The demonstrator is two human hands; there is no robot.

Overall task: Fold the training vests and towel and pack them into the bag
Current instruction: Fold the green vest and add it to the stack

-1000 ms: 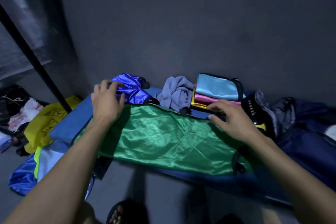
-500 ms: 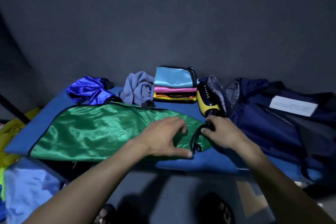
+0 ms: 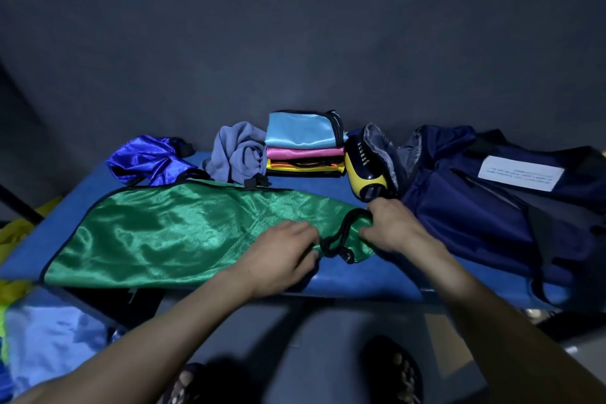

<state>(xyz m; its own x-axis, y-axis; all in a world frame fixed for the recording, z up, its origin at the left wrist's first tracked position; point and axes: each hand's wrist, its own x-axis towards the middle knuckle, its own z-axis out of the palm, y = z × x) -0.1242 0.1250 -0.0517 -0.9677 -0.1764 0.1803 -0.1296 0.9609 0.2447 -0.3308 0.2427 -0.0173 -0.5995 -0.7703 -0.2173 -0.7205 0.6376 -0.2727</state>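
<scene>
**Layout on the mat**

Long vest (image 3: 170, 233) flat across front of mat (image 3: 377, 279). Behind it, left to right: crumpled vest (image 3: 144, 164), towel (image 3: 236, 154), folded stack (image 3: 303, 144), shoe (image 3: 365, 170). Bag (image 3: 492, 207) at right end. Both hands on long vest's right end

Two bare forearms, no sleeves visible up to the frame edge. No watch, no bracelet, no ring seen on left hand (image 3: 282, 256) or right hand (image 3: 393, 226). Short nails, no gloves. Below, between the arms, two feet in dark open sandals: left sandal (image 3: 183, 384) partly cut by the lower edge, with toes showing at the front; right sandal (image 3: 396, 371) with a wide dark strap across the foot and toes showing at the front. Rest of clothing out of view. Light dim, so finer details of sandals hard to tell.
</scene>
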